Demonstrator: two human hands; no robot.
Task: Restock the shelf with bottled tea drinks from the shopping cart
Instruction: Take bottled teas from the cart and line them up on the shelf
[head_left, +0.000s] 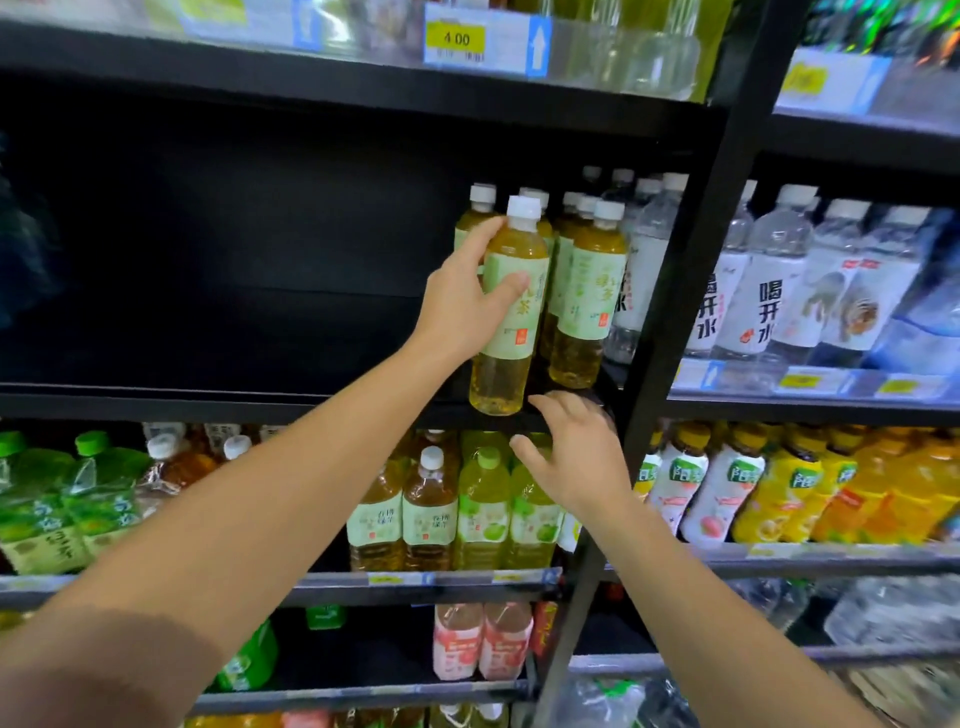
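My left hand (467, 301) grips a tea bottle (511, 322) with a white cap, pale green label and yellow tea, its base at the front edge of the black shelf (208, 400). Several matching tea bottles (587, 301) stand just right of it and behind it. My right hand (576, 452) hovers just below the shelf edge with fingers spread and holding nothing. The shopping cart is not in view.
The left part of the shelf is bare and dark. Water bottles (769, 291) fill the bay to the right, past a black upright post (675, 291). The shelf below holds green tea bottles (457, 509) and yellow drinks (810, 488).
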